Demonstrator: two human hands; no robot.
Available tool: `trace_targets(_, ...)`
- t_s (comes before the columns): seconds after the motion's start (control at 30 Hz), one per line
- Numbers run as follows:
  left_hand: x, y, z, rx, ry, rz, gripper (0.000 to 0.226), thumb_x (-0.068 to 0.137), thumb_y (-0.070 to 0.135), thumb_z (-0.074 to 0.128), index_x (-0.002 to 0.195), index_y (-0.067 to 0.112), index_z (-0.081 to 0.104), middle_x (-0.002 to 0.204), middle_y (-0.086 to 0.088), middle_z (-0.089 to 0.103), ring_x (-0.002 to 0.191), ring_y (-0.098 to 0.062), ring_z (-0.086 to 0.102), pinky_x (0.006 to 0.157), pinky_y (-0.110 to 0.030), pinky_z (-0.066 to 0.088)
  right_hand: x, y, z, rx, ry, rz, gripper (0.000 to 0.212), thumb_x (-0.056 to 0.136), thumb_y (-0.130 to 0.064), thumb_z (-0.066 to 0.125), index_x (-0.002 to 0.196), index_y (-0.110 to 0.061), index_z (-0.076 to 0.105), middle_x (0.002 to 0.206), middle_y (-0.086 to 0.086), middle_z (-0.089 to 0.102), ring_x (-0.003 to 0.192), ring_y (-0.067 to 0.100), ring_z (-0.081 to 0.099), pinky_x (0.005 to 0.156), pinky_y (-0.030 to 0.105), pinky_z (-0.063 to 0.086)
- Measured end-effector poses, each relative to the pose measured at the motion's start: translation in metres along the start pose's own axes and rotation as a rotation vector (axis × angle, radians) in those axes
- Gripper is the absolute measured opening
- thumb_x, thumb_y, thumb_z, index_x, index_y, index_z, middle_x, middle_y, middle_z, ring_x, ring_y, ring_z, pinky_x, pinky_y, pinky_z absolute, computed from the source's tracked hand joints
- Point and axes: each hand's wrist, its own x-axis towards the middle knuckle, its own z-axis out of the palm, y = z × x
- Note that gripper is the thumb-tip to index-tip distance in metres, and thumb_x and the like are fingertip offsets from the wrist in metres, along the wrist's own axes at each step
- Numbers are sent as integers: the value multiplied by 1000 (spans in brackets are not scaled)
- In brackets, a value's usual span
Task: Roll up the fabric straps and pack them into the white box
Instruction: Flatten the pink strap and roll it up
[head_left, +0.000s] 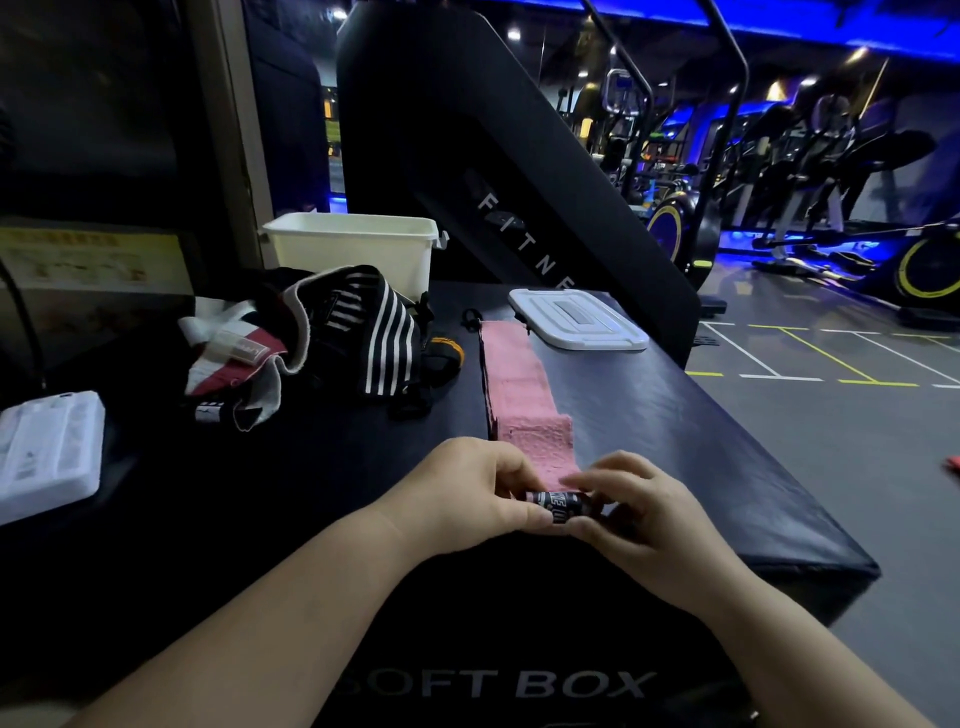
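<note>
A long pink fabric strap (514, 384) lies stretched out on the black padded box top (701, 457), running away from me. Its near end is curled into a small tight roll with a black printed label. My left hand (467, 488) and my right hand (639, 509) pinch that roll from either side, thumbs and fingertips curled round it. The white box (358, 249) stands open at the back of the surface, and its white lid (576, 319) lies flat to the right of it. A heap of loose straps (322, 338), black-and-white striped and maroon-and-white, sits between the box and me on the left.
A white flat case (47, 452) lies at the left edge. A black stair machine (509, 171) rises behind the box. The padded surface drops off on the right to a grey gym floor (831, 395) with painted lines; exercise bikes stand beyond.
</note>
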Motion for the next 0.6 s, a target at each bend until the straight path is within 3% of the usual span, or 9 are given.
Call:
trace_targets(0.2,8,-1,-2,4,-19,-24,10,79,24,78,77,31,71,77,7,72,65,1,59,65,-13,45,6,4,-1,-5,-56,-7,46,68,-29,82,106,-43,60,100,-18,59,81,5,63,65,10,45)
trace_targets(0.3,13,-4,-3,2,-23,-41,7,81,26,77,83,28,70,78,6,73,69,-2,64,66,-12,45,9,5,-1,5,-52,14,39,71,-38,78,106,-43,62,95,-17,61,81,4,63,65,8,43)
trace_targets(0.47,20,-11,-4,56,25,-100,26,79,39,76,97,29,60,82,5,73,80,-8,66,69,-19,45,13,7,0,4,-61,50,31,75,-45,71,104,-37,69,91,-21,63,80,0,63,67,7,42)
trace_targets(0.6,26,-12,-2,52,59,-123,29,80,41,74,98,27,55,84,0,71,73,-4,66,65,-16,45,20,9,1,-38,-88,87,44,76,-58,56,109,-34,71,90,-22,63,81,-2,61,69,9,42)
